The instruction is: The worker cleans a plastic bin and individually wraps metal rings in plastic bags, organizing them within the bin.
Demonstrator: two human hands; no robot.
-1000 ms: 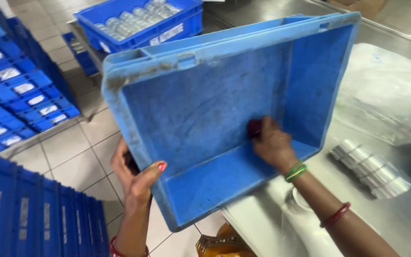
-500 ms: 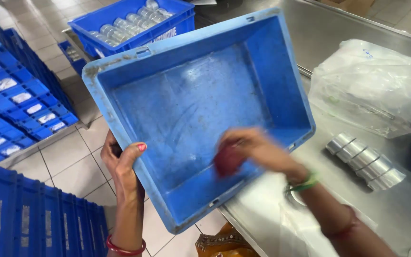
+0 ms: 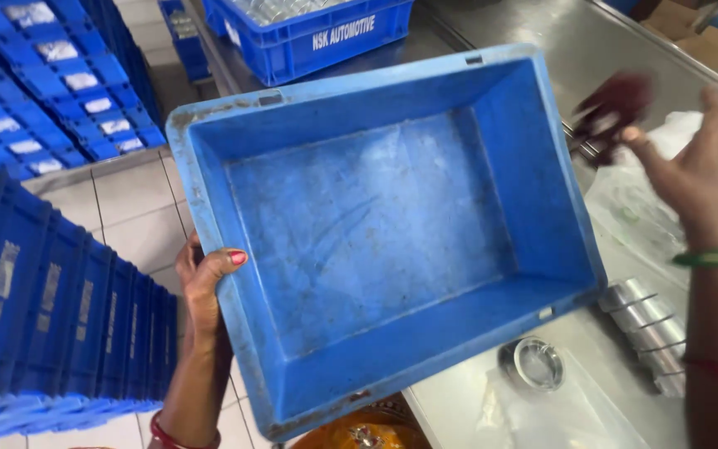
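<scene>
Far left: stacked blue crates [image 3: 60, 316] on the floor, more rows [image 3: 35, 91] behind, labels facing up.

Left hand [image 3: 205, 287] — fingers closed over the near-left rim of the tray [image 3: 376, 241], thumb on the inside wall. It carries the tray alone, tilted up toward the camera, part over the floor, right edge over the counter [image 3: 542, 50].

Tray interior: empty, scuffed, pale streaks across the bottom; grime along the top-left rim and near corner.

Behind it, a filled blue crate [image 3: 317, 33] with metal parts.

Right hand [image 3: 695, 179] — lifted clear of the tray, above the counter, fingers loosely spread; a dark red rag [image 3: 612, 104] sits at the fingertips, blurred. Whether it is pinched or just leaving the hand, cannot tell.

Counter right: clear plastic bag [image 3: 650, 216], row of metal cylinders [image 3: 646, 320], one metal ring [image 3: 535, 363] on plastic film.

Judgement — inside of tray looks wiped over; rim dirt remains; tray not set down.
</scene>
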